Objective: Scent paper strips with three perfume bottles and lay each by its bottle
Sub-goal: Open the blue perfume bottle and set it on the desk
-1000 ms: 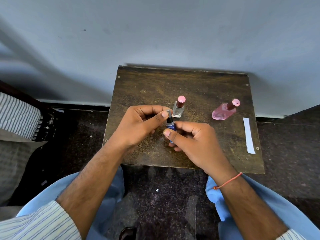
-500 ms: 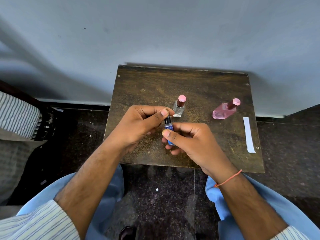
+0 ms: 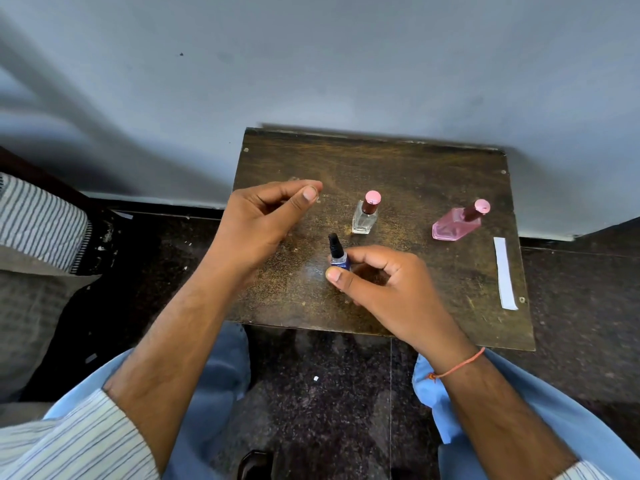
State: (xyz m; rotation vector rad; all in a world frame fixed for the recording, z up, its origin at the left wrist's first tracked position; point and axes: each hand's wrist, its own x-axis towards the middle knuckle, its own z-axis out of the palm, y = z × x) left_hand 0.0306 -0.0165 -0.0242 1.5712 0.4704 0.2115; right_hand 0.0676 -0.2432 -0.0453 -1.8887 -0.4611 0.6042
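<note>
My right hand (image 3: 384, 282) grips a small blue perfume bottle (image 3: 338, 259) upright on the dark wooden table (image 3: 398, 161), its black spray nozzle bare. My left hand (image 3: 263, 220) hovers up and to the left of it, thumb and fingertips pinched on what looks like a small clear cap, barely visible. A clear square bottle (image 3: 364, 220) with a pink cap stands just behind the blue one. A pink bottle (image 3: 453, 226) with a pink cap lies tilted at the right. One white paper strip (image 3: 504, 271) lies along the table's right edge.
The table is small and stands against a grey wall (image 3: 346, 64). My knees in blue trousers (image 3: 214, 375) sit under its near edge. A striped cloth (image 3: 38, 220) lies at the far left on the dark floor.
My left hand has pulled away from the top of the blue bottle, up and to the left, leaving the black nozzle uncovered. My right hand has lowered the bottle slightly.
</note>
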